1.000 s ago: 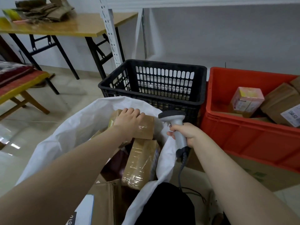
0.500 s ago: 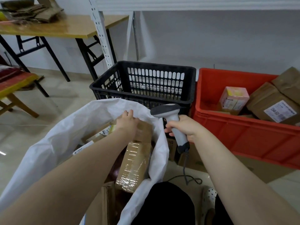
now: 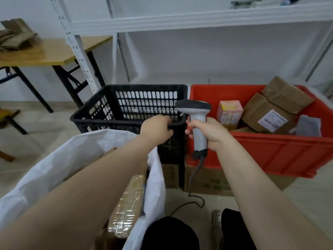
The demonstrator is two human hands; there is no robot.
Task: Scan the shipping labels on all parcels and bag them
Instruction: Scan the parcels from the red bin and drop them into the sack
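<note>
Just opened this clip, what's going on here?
A person is working through parcels with a scanner and a bag. The right hand grips a corded barcode scanner upright. The left hand is empty, fingers loosely curled, in front of the black crate. Below it, the white bag already holds taped brown parcels. The red bin has more waiting, including a labelled brown box and a pink carton.

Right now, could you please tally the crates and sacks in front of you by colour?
Black crate: 1
Red crate: 1
White sack: 1
Total: 3
</note>
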